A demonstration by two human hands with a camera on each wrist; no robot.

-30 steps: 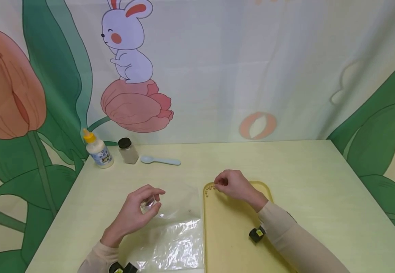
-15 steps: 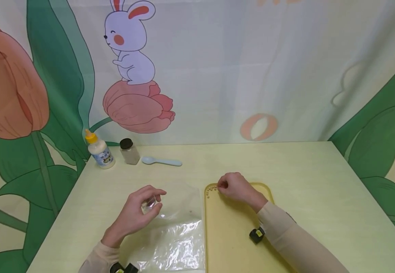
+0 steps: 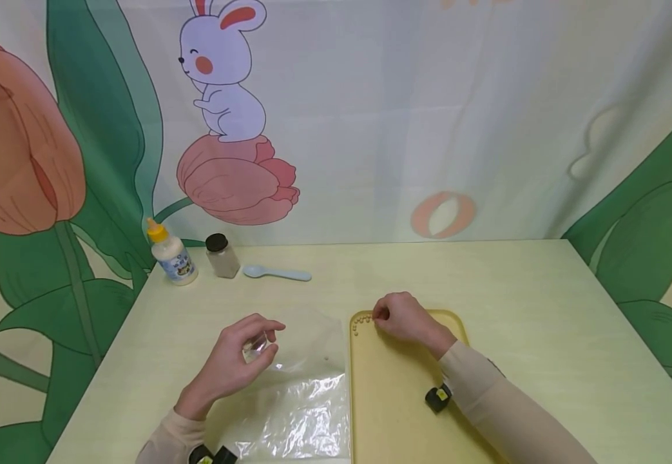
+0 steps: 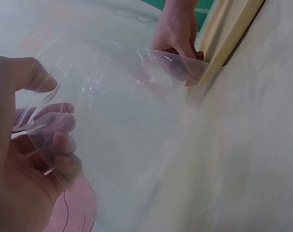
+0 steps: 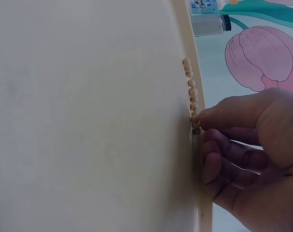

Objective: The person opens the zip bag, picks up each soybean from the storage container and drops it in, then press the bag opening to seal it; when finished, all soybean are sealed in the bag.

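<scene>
My left hand [image 3: 228, 357] holds an edge of a clear plastic bag [image 3: 307, 406]. In the left wrist view several fingers curl at the film [image 4: 122, 111], and the thumb stands apart from them. My right hand [image 3: 408, 319] is at the far left part of a yellow tray [image 3: 351, 399]. Small tan beads [image 5: 192, 92] line the inside of the tray's rim in the right wrist view. Thumb and index fingertip pinch at a bead [image 5: 195, 121] at the near end of that row. The other right fingers are loosely curled over the rim.
At the back left stand a bottle [image 3: 177, 263] with a yellow nozzle cap and a small black-lidded jar [image 3: 223, 258]. Beside them lies a light blue spoon [image 3: 278, 273]. A printed curtain [image 3: 347, 129] hangs behind the table. The bag lies against the tray's left side.
My right hand has shifted very slightly right along the tray's far rim, its fingers staying low at the beads. The left hand keeps its hold on the bag.
</scene>
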